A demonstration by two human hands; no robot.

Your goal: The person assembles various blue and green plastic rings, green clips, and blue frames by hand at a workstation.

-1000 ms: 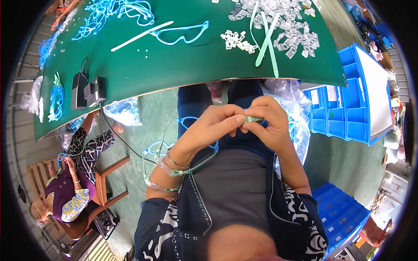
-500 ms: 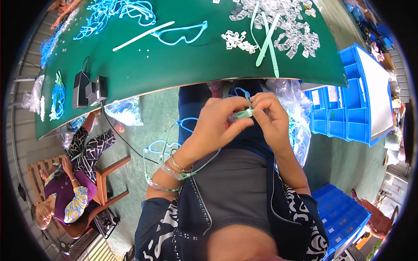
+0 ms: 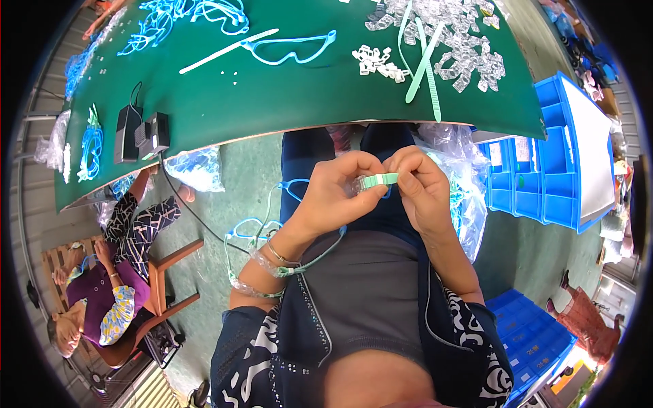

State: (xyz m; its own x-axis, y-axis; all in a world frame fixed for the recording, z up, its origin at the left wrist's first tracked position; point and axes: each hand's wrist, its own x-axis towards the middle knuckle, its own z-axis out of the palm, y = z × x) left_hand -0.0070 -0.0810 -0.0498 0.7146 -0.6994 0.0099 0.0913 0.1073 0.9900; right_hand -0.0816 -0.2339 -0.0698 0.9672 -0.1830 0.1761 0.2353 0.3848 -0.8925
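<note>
In front of my lap, my left hand (image 3: 332,196) pinches a green ribbed strap (image 3: 389,179) between thumb and fingers, at its left part. A clear plastic buckle (image 3: 354,185) shows beside these fingers, and a small white loop sits around the strap. My right hand (image 3: 423,192) grips the strap's right end between thumb and forefinger. A bit of blue frame shows below the strap, mostly hidden by the hands. Around my left forearm hang finished-looking straps with clear buckles (image 3: 277,270) and blue goggle frames (image 3: 248,230).
The green table (image 3: 272,102) ahead carries a blue goggle frame (image 3: 289,56), a heap of blue frames (image 3: 183,17), green straps (image 3: 425,68), white loops (image 3: 374,61) and clear buckles (image 3: 469,61). Blue bins (image 3: 527,177) stand right. A seated person (image 3: 102,292) works at left.
The strap has turned to lie more level, showing its ribs and white loop. My right fingers have shifted onto its end, and the blue frame piece above the hands has dropped from sight.
</note>
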